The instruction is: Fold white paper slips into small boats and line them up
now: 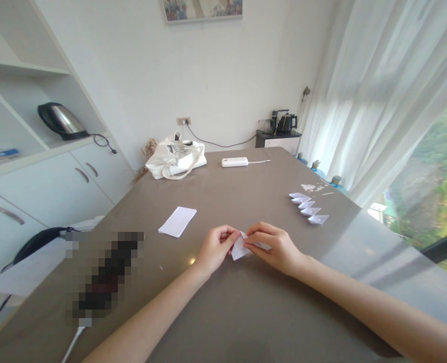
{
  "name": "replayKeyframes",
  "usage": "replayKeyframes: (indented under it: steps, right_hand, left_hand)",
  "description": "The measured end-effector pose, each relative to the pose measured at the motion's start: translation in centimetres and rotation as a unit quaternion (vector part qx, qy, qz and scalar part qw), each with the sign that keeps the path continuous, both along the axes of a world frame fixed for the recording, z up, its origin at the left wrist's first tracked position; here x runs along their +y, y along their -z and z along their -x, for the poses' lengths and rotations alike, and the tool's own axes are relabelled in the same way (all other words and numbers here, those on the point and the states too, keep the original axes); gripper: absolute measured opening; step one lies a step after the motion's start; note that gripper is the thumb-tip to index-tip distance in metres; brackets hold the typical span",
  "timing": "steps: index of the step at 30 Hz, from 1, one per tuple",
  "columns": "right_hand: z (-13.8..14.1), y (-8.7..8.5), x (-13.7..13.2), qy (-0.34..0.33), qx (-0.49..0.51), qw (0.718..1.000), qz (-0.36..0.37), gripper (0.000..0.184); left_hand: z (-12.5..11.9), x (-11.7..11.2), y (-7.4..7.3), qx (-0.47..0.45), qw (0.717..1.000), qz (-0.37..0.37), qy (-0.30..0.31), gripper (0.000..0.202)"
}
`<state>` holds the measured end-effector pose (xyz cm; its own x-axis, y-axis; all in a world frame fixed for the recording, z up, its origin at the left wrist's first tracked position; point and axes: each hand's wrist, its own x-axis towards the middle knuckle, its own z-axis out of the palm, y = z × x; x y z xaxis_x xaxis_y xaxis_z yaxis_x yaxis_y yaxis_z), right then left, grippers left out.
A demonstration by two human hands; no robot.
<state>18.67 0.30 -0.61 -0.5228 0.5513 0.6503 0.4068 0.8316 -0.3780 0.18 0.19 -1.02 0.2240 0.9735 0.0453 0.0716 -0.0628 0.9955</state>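
Note:
A partly folded piece of white paper [240, 250] is between my two hands, just above or on the brown table [223, 307]. My left hand [217, 247] pinches its left edge between thumb and fingers. From the other side, my right hand [274, 247] grips the paper with thumb and fingertips, covering much of it. Ahead and to the left lies a stack of white paper sheets [178, 222]. Several small folded paper boats [309, 207] stand in a slanting row to the right.
Torn paper scraps [314, 187] lie beyond the boats. A white bag [176, 159] and a white power bank [234, 162] with a short cable sit at the far end. At left is a pixelated dark object [108, 275] with a white cable. Sheer curtains [344, 91] hang at right.

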Motion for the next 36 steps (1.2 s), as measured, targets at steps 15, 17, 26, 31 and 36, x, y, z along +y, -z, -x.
replayKeyframes:
  steps: [15, 17, 26, 31, 36]
  right_hand:
    - [-0.4, -0.1, -0.4, 0.013, -0.078, 0.995, -0.066, 0.022]
    - [-0.5, -0.1, -0.3, 0.007, -0.090, 0.993, -0.080, 0.022]
    - [0.1, -1.4, -0.2, 0.015, 0.081, 0.974, 0.209, 0.025]
    - [0.5, -0.9, 0.5, -0.037, 0.143, 0.851, 0.503, 0.041]
    - [0.5, -0.2, 0.8, -0.064, 0.158, 0.805, 0.568, 0.044]
  left_hand:
    - [-0.1, -0.3, -0.5, 0.010, 0.999, -0.030, 0.010, 0.030]
    - [0.0, -0.2, -0.4, 0.009, 1.000, -0.026, 0.013, 0.027]
    - [0.3, 0.0, -0.4, 0.017, 0.999, -0.049, -0.002, 0.025]
    - [0.3, 0.0, -0.6, 0.024, 0.998, -0.054, 0.005, 0.025]
    - [0.3, 0.1, -0.4, 0.033, 0.998, -0.044, 0.008, 0.025]
